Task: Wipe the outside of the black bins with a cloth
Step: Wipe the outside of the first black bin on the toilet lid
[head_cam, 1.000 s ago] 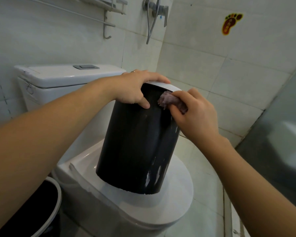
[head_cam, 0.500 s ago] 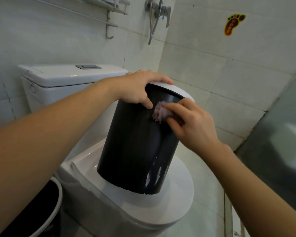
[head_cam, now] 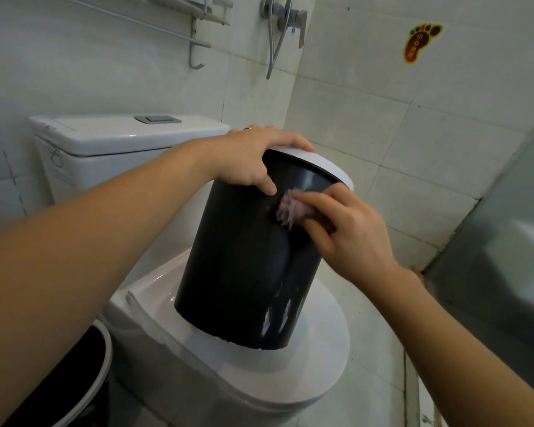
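The black bin [head_cam: 244,266] stood tilted on the closed toilet lid [head_cam: 315,362]. Your left hand [head_cam: 253,158] gripped its white rim; your right hand [head_cam: 349,232] pinched the cloth [head_cam: 290,209] against the upper wall. Firmer, overlapping downward strokes were advisable, since streaks showed near the base.

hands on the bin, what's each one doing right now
Left hand: grips the rim of the bin, thumb on its side.
Right hand: pinches the cloth against the bin.
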The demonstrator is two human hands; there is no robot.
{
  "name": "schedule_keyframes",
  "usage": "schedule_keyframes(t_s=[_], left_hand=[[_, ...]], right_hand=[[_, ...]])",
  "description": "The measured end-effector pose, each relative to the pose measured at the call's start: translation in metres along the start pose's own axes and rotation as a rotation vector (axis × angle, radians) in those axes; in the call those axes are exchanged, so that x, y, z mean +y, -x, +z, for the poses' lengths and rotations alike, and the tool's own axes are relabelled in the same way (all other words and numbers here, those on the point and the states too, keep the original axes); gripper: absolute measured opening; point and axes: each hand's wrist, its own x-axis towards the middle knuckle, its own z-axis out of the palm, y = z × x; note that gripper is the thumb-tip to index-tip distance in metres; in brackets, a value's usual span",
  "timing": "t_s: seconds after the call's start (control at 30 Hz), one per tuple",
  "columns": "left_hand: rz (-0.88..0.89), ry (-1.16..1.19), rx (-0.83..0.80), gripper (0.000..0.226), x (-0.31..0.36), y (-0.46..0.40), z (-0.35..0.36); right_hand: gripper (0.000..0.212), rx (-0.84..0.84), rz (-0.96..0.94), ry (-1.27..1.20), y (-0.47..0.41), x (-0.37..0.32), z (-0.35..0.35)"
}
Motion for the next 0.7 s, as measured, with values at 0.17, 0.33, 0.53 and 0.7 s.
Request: schedule_keyframes(t_s=[0.17,0.33,0.53,0.7], left_hand=[[0.001,-0.015,0.009,0.084,0.001,0.000,0.000],[-0.008,0.016,0.044,0.084,-0.001,0.003,-0.001],[-0.016,-0.008,0.055,0.085,0.000,0.003,0.001],[-0.015,-0.024,0.096,0.085,-0.002,0.003,0.004]], right_hand=[[0.029,0.047,0.058,0.003,0.000,-0.001,0.006],[0.030,-0.060,-0.101,-0.055,0.041,-0.011,0.015],[0.026,0.078,0.083,-0.014,0.024,-0.008,0.016],[0.029,-0.015,-0.082,-0.017,0.046,-0.013,0.021]])
